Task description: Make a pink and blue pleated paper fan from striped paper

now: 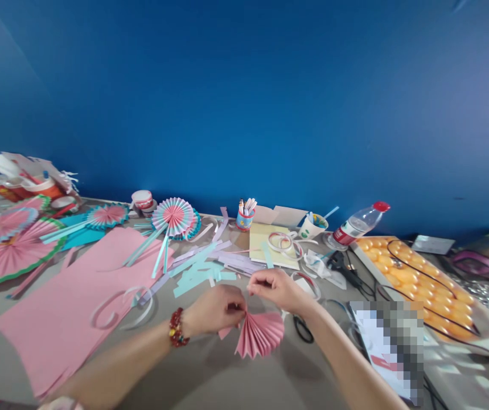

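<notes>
A pink pleated paper fan [261, 336] hangs partly spread in front of me, its folds opening downward and to the right. My left hand [216, 310], with a beaded bracelet on the wrist, is closed on the fan's gathered top end. Just above and to the right, my right hand [275, 286] has its thumb and fingertips pinched together; whatever may be between them is too small to make out. Behind the hands lie light blue paper strips [199, 277]. The black handle of what looks like scissors [303, 330] shows beneath my right forearm.
Pink paper sheets [69, 296] cover the left of the table, near finished pleated fans [173, 216]. At the back stand a pen cup [245, 219], a paper cup [312, 226] and a tilted plastic bottle [357, 226]. An orange bubbled tray [419, 282] and black cables lie right.
</notes>
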Tool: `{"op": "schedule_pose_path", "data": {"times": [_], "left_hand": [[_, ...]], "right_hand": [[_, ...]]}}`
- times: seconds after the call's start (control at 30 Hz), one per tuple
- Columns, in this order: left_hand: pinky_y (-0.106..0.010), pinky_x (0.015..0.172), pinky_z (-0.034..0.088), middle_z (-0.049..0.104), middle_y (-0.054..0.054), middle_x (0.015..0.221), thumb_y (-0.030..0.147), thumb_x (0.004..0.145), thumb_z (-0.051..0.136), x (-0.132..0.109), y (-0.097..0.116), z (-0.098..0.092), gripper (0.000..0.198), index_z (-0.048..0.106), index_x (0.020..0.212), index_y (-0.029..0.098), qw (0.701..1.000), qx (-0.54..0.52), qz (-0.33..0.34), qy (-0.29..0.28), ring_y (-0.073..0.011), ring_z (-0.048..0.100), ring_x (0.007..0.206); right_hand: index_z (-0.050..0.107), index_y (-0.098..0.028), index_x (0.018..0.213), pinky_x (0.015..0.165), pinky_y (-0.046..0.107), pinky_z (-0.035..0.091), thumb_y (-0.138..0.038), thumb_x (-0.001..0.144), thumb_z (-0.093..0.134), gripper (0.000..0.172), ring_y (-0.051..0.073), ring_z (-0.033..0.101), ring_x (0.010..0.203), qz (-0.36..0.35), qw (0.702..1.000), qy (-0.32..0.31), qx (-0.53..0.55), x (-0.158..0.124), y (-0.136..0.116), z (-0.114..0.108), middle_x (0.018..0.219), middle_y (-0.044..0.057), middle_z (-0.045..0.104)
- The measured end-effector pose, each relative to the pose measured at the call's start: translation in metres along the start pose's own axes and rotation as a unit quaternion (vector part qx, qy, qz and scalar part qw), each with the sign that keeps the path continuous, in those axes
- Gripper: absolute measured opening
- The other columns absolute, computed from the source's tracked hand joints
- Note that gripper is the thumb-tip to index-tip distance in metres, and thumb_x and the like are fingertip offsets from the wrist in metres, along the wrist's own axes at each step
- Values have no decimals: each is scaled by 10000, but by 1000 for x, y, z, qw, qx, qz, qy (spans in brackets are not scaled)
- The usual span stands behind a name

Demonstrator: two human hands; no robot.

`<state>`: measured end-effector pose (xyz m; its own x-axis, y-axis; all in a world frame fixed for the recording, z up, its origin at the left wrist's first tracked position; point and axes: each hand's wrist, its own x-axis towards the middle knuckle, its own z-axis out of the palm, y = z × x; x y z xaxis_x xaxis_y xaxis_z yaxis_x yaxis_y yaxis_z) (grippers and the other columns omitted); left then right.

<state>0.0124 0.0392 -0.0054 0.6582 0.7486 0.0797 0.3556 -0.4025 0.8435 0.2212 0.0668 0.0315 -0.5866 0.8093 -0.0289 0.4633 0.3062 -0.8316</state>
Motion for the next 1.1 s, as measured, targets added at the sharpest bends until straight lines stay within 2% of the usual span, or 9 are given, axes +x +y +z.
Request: {"op": "schedule_pose_path", "data": {"times": [0.1,0.2,0.33,0.47,0.57,0.67,0.8,0.97,1.1], "left_hand": [[-220,579,311,619,-11,653,88,694,525,2,-8,8,143,619,638,180,997,42,-43,41,-140,525,609],[-233,587,290,601,-20,654,99,679,543,3,-14,12,111,563,602,177,996,41,-56,61,-147,502,609],[-231,576,281,554,1,613,109,643,588,5,-20,13,129,522,556,178,996,3,-56,74,-134,469,579],[-220,563,303,581,-1,606,166,742,575,7,-25,9,111,576,632,177,987,-61,-81,124,-129,491,564],[-209,509,299,631,-16,610,238,800,577,9,-27,7,141,590,676,173,976,-131,-103,142,-119,502,506],[-204,448,279,667,-32,609,326,838,569,10,-27,5,212,601,701,167,963,-199,-121,136,-97,461,408],[-202,448,319,688,-56,614,383,798,646,10,-26,-1,236,615,727,161,923,-330,-160,117,-120,535,450],[-224,568,447,677,-48,620,350,741,728,9,-24,-11,212,668,718,148,876,-444,-175,77,-155,625,594],[-246,620,482,662,-54,630,335,744,743,8,-19,-14,243,681,643,124,859,-475,-182,53,-151,615,606]], "right_hand": [[698,-232,736,565,219,338,-242,879,556,202,131,544,604,-49,993,7,-106,-5,-18,4,647,-26,634],[708,-248,775,595,234,353,-192,889,521,226,152,617,671,-99,976,10,-194,-9,-30,12,743,-6,710],[667,-228,726,525,268,288,-152,847,541,191,153,577,574,-121,946,25,-300,-18,-35,31,650,15,672],[623,-203,723,474,314,184,-79,741,587,130,163,524,504,-110,895,54,-429,-35,-38,53,664,48,666],[602,-209,726,477,326,172,-58,714,592,151,166,529,508,-102,873,86,-469,-47,-36,65,643,41,647],[626,-217,799,492,324,233,-77,792,551,159,165,543,506,-96,871,125,-466,-57,-29,72,614,25,628],[632,-220,845,535,290,324,-136,915,453,209,165,591,556,-75,911,155,-374,-66,-10,74,657,25,648],[599,-225,826,596,236,395,-195,959,437,211,147,614,627,-35,961,192,-195,-70,7,63,725,12,665],[580,-218,801,590,217,396,-227,966,453,209,130,572,598,-34,967,225,-112,-71,7,58,690,-2,631]]}}
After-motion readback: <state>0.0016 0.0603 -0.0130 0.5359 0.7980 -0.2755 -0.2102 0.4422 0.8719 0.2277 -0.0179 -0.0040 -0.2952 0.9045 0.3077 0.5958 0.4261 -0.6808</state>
